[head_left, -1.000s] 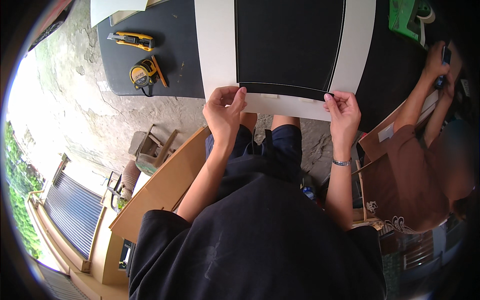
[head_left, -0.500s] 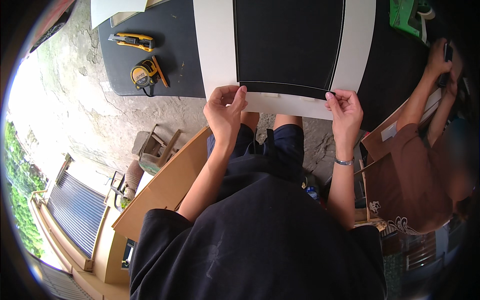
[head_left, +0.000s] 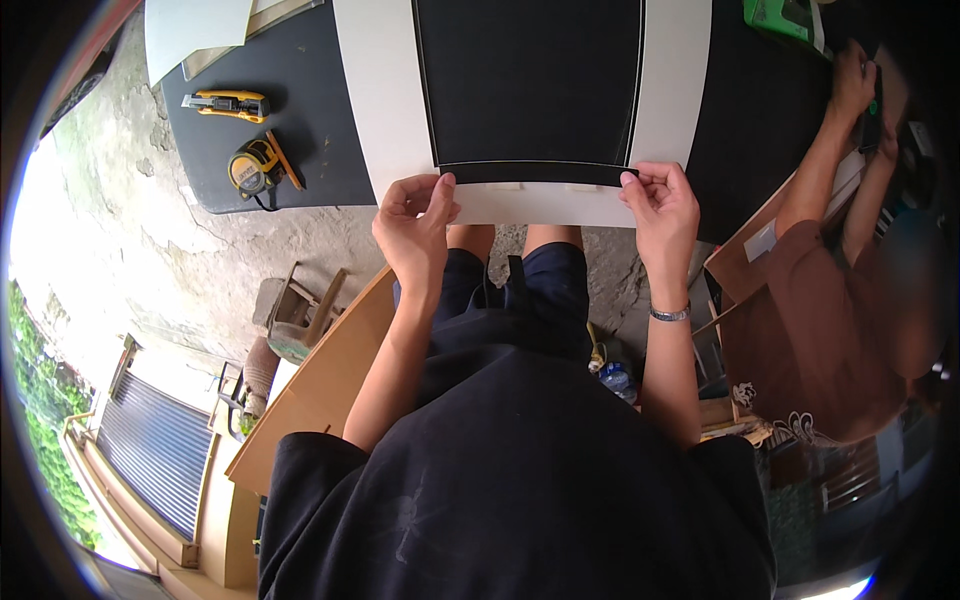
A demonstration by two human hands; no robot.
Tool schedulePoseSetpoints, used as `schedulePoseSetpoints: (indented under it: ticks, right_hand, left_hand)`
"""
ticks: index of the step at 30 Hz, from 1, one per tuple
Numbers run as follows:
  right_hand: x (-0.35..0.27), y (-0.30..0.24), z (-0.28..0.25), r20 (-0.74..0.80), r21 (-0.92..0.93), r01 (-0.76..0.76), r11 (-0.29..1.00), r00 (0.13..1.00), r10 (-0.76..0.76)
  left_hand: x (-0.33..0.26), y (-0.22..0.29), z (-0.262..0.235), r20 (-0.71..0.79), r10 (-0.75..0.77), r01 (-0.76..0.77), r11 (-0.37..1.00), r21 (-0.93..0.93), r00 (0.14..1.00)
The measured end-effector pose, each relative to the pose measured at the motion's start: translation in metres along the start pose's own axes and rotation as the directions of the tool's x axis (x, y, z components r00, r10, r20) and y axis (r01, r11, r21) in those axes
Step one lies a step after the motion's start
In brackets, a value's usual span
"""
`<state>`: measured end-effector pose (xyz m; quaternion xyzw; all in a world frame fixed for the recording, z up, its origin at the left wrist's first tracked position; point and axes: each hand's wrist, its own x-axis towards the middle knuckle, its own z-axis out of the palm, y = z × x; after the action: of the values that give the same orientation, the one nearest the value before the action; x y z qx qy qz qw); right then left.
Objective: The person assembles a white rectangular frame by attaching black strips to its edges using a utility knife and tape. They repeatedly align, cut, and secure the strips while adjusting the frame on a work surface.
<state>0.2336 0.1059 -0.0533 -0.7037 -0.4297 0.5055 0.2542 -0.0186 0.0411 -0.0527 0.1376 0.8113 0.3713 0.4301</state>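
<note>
A narrow black strip (head_left: 535, 173) runs along the near edge of a black rectangular panel (head_left: 535, 80), which has thin pale lines around its border. Both lie over a white board (head_left: 540, 205) whose near edge reaches toward my body. With thumb and fingers my left hand (head_left: 415, 225) pinches the strip's left end. At the opposite end, my right hand (head_left: 663, 215) grips the strip the same way, a metal bracelet on that wrist. Under the strip, small pale patches, perhaps tape, show on the white board.
On the dark table (head_left: 320, 150) to the left lie a yellow utility knife (head_left: 230, 105), a tape measure (head_left: 255, 168) and an orange pencil-like stick (head_left: 284, 160). White sheets (head_left: 195, 35) sit at the far left. A green tape dispenser (head_left: 782, 18) stands far right, near a co-worker (head_left: 835, 340) holding a dark object.
My view has shifted, so the table and its contents sit further left in the picture. Both hands keep their pinch on the strip's ends. The co-worker's hands have moved slightly.
</note>
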Motion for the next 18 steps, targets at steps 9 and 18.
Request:
schedulePoseSetpoints:
  ticks: [9,18]
  right_hand:
    - [0.0013,-0.0005,-0.0010,-0.002,-0.096,0.034,0.995,0.999,-0.034]
    - [0.0036,0.0022,-0.0039,0.036,-0.088,0.058,0.994,0.998,-0.055]
  left_hand:
    - [-0.0002,0.0011,0.0009,0.005,0.002,-0.002,1.000,-0.010,1.000]
    - [0.0012,0.0021,0.0004,0.008,0.003,-0.003,1.000,0.014,1.000]
